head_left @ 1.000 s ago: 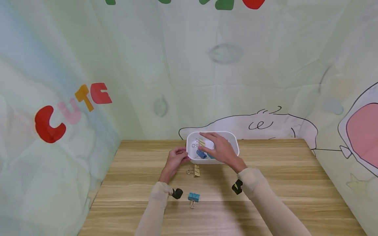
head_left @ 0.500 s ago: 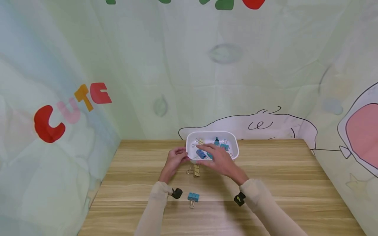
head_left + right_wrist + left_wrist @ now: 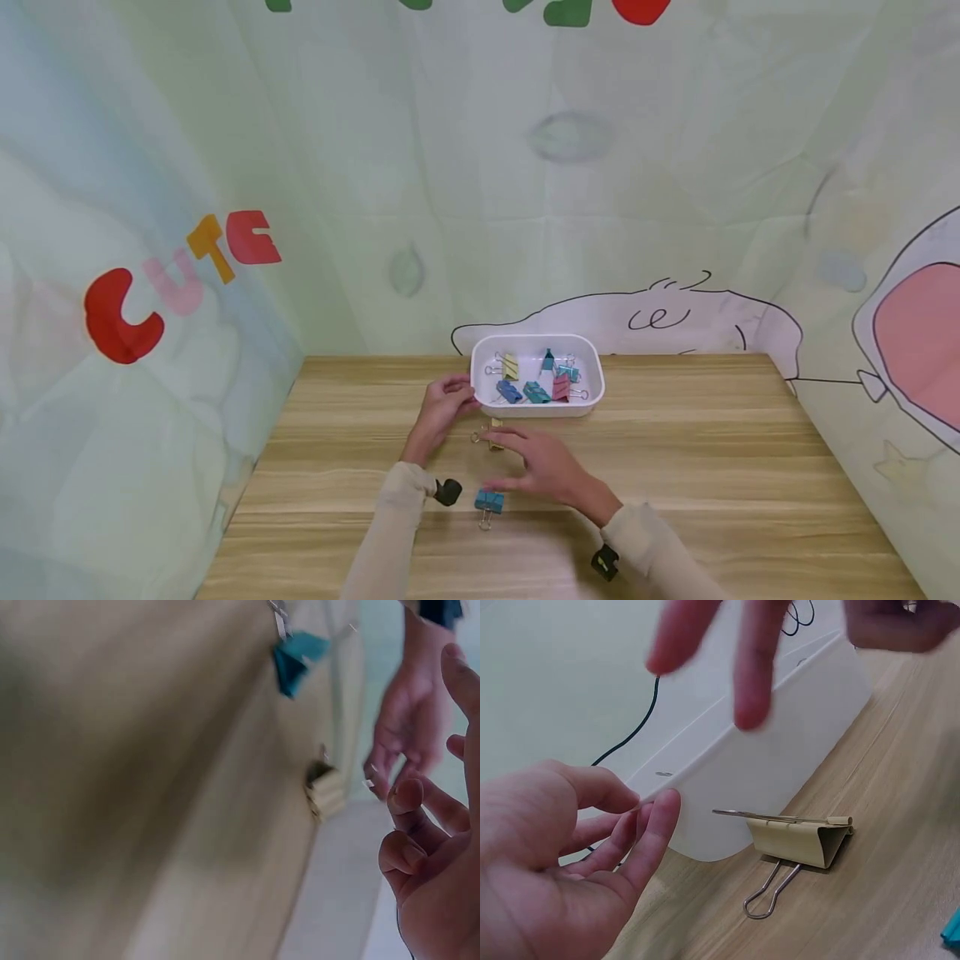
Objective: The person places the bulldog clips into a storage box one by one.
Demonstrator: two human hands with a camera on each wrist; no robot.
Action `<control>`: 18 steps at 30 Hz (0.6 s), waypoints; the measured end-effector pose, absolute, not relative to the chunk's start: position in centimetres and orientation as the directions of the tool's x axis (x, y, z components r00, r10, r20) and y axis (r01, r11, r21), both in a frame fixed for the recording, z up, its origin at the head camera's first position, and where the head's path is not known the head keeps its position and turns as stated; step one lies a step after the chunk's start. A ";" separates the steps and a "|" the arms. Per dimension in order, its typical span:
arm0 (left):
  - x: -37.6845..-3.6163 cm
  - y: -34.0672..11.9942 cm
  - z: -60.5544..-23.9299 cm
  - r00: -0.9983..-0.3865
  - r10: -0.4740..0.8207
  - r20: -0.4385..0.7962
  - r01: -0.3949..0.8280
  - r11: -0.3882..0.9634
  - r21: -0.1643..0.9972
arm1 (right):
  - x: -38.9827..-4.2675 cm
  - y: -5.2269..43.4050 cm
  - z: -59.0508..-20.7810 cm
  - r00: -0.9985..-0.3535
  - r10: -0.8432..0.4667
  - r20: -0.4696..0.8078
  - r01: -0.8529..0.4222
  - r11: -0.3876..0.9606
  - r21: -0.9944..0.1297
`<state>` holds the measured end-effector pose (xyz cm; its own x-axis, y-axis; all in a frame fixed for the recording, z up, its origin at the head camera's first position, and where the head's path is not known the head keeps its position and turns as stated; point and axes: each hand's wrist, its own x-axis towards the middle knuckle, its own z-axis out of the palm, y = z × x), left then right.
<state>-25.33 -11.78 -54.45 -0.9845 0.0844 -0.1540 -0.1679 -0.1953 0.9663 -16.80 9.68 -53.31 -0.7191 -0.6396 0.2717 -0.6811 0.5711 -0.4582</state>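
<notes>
My left hand (image 3: 442, 412) holds the near left corner of a white plastic box (image 3: 540, 411), its fingertips at the rim. Close in front of that box, a yellow binder clip (image 3: 791, 841) lies on the wooden table, its wire handles spread. My right hand (image 3: 551, 471), holding nothing, reaches over the table with thumb and fingers apart; its fingers partly cover the yellow clip in the head view. Just below the right thumb lies a blue binder clip (image 3: 489, 501). Several more clips sit inside the box, among them a pink one (image 3: 562, 387) and a green one (image 3: 536, 392).
The wooden table (image 3: 720, 467) ends at a printed cloth backdrop (image 3: 360, 283) behind the box and along both sides. A black wrist camera (image 3: 448, 492) is strapped to the left wrist, close beside the blue clip.
My right hand has moved from over the box back toward me, down to the yellow and blue clips on the table. The box's contents are uncovered now. The left hand stays at the corner.
</notes>
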 end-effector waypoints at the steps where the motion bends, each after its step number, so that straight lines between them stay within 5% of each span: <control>1: -25.4 -11.8 -54.4 -0.985 0.083 -0.154 -0.167 -0.196 0.966 | -16.5 9.5 -53.6 -0.721 -0.647 0.250 -0.676 0.575 -0.461; 10: -25.1 -11.9 -54.2 -0.981 0.074 -0.177 -0.188 -0.172 0.967 | -14.3 8.8 -56.0 -0.735 -0.675 0.055 -0.622 0.641 -0.449; 18: -25.2 -11.8 -54.1 -0.980 0.073 -0.183 -0.193 -0.172 0.966 | -13.5 8.4 -57.4 -0.739 -0.672 0.039 -0.635 0.677 -0.373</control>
<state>-25.22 -11.82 -54.08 -0.9805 0.0728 -0.1827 -0.1928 -0.1721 0.9660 -13.52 8.43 -57.42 -0.7392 -0.6724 0.0386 -0.6349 0.6765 -0.3732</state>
